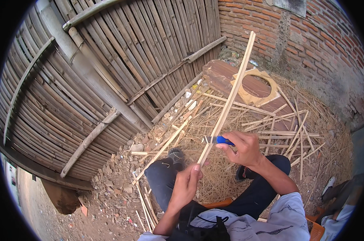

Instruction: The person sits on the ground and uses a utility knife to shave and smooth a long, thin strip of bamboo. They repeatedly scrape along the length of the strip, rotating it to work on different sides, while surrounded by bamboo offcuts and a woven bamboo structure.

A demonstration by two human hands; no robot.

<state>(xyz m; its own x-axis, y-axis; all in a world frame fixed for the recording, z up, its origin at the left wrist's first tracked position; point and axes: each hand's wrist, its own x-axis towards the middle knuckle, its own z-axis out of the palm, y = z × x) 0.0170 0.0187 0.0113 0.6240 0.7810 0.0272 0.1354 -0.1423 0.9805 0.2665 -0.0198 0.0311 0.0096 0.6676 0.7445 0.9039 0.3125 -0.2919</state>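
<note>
above straw-strewn ground (214, 186), a long, straight, pale wooden strip (232, 96) slants upward from between the worker's dark-trousered knees (160, 180). the left hand (187, 184) grips its near end, fingers pinching the wood with the thumb on top; the right hand (244, 148) has its fingers closed round a blue-handled knife (223, 140), the blade lying across the strip just beyond the left hand. the step in hand appears to be paring or splitting the strip along its length; whether the edge bites cannot be told. a further stroke would call for a firm left hold, a steady blade angle and left fingers kept out of the cutting line. the far end overlaps the view of a red brick wall (254, 18), its gap from it uncertain. the bamboo-slat wall (121, 56) bounds the left; a pale square frame with a round hole (271, 99) and loose pale strips (300, 132) lie beyond and to the right. the likeliest room for strokes is the air over the straw.
</note>
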